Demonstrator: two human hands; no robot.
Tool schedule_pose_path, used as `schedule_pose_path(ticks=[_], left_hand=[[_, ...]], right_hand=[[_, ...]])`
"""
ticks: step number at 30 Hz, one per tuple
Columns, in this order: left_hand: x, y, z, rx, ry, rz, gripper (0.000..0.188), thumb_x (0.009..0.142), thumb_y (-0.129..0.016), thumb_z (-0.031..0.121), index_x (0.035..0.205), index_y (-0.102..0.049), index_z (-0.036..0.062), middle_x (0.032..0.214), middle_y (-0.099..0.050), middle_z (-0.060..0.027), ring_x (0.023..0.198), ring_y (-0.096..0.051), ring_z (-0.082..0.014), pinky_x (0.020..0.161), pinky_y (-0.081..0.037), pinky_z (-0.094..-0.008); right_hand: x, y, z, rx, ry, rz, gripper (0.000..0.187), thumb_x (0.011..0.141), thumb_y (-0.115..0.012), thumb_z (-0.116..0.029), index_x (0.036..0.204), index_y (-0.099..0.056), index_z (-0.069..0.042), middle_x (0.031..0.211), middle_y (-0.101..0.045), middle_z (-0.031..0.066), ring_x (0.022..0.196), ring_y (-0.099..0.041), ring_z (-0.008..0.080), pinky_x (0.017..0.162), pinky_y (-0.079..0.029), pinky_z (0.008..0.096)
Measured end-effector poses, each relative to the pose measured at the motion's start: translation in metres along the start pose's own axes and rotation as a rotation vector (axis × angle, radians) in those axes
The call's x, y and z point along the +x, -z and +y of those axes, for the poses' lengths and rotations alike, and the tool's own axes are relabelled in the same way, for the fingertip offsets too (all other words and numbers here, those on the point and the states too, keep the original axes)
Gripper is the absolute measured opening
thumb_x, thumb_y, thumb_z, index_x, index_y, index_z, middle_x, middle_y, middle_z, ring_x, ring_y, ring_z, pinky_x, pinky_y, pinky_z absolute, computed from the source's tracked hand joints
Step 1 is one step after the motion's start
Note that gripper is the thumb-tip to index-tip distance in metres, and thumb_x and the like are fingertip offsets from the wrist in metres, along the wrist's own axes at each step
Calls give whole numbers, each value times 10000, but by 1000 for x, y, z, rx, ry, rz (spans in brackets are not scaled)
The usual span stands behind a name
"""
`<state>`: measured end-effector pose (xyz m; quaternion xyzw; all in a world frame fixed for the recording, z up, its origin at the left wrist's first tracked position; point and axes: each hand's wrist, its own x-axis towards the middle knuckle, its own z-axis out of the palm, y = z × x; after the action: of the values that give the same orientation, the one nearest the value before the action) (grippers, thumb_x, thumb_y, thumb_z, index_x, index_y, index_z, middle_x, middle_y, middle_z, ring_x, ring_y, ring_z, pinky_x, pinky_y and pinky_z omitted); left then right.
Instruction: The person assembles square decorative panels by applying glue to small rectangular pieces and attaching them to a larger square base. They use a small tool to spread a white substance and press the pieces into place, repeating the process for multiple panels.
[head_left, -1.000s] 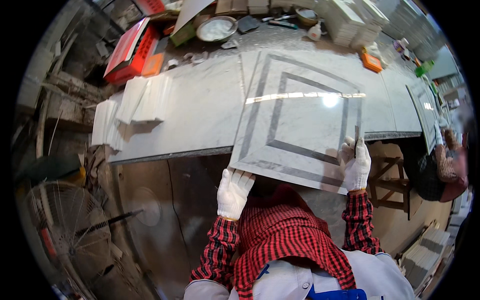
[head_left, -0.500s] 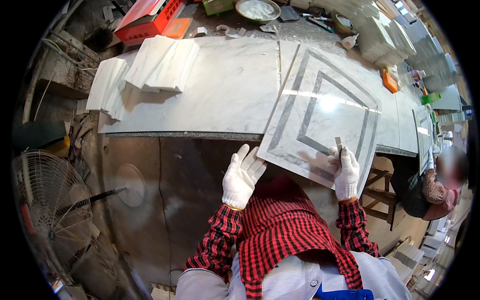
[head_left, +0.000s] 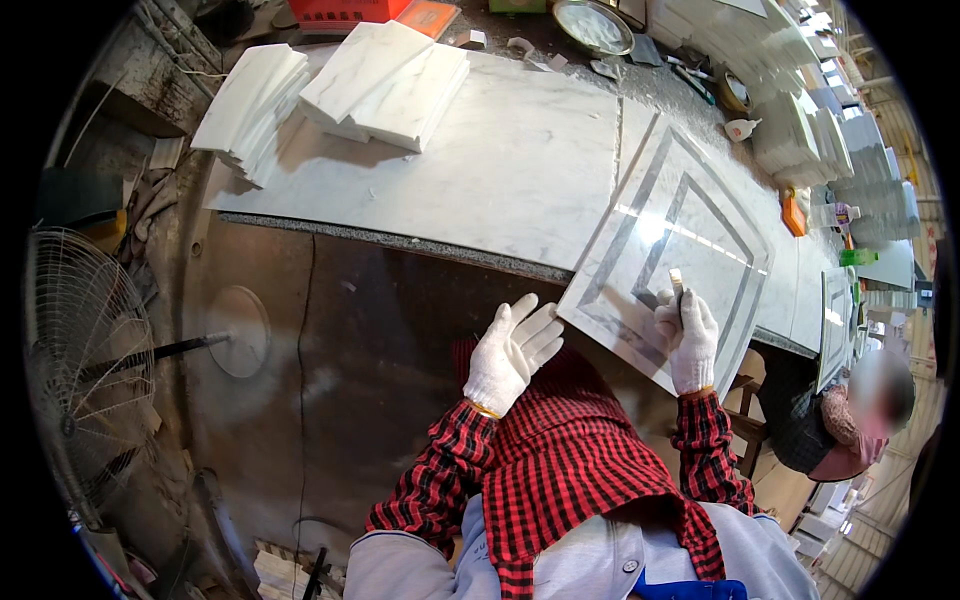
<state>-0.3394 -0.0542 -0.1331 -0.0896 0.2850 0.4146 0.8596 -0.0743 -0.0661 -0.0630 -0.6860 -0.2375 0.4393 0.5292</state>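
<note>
A square white marble tile with grey nested border strips lies at an angle, its near corner jutting over the bench's front edge. My left hand, in a white knitted glove, is held palm up beside that left near corner. Its fingers are spread and nothing lies in it; whether a fingertip touches the corner I cannot tell. Over the tile's near right part, my gloved right hand grips a small flat metal scraper blade pointing up and away. The blade's lower end is hidden by the fingers.
White stone slabs are stacked on the marble benchtop at the left. A metal bowl of white powder stands at the back. More tile stacks line the right, where another person sits. A caged fan stands left.
My view has turned, so the bench and tile appear tilted and shifted right. Both hands keep nearly the same pose, the left slightly further right in the picture. The right still grips the blade.
</note>
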Motion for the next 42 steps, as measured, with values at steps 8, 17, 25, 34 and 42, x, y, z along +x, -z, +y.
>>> schedule_pose_path(ticks=[8,17,25,34,42], left_hand=[[11,21,0,17,-5,57,482,1004,-480,451,1333,-534,103,1298,-606,-129,1140,-607,-302,994,-485,-484],[37,27,-20,191,-41,3,531,1018,-445,460,1383,-467,77,1378,-527,-132,1241,-510,-327,1044,-413,-497],[58,14,-88,221,-137,116,430,1016,-383,397,1353,-480,148,1381,-500,-135,1266,-478,-356,1053,-381,-536],[49,40,-233,288,18,61,400,997,-471,385,1276,-525,103,1331,-541,-143,1250,-486,-342,1038,-389,-535],[22,-20,-344,343,54,-101,302,1022,-477,199,1277,-517,43,1312,-570,-156,1239,-538,-350,1079,-421,-516]], right_hand=[[2,55,-13,126,-17,70,373,1012,-550,-338,1051,-614,27,950,-670,128,767,-624,150,684,-509,268],[-58,226,32,411,-149,615,248,996,-569,-378,968,-655,-147,972,-708,19,818,-647,107,709,-514,270],[-76,236,95,625,-330,328,317,1048,-444,-383,873,-518,-129,914,-573,20,911,-587,161,816,-473,319],[-64,300,77,521,-509,-246,323,1010,-552,-313,1046,-596,5,998,-676,114,837,-634,163,761,-569,346],[-35,384,123,539,-441,-310,389,980,-600,-339,1115,-599,26,956,-685,109,823,-670,172,692,-567,290]])
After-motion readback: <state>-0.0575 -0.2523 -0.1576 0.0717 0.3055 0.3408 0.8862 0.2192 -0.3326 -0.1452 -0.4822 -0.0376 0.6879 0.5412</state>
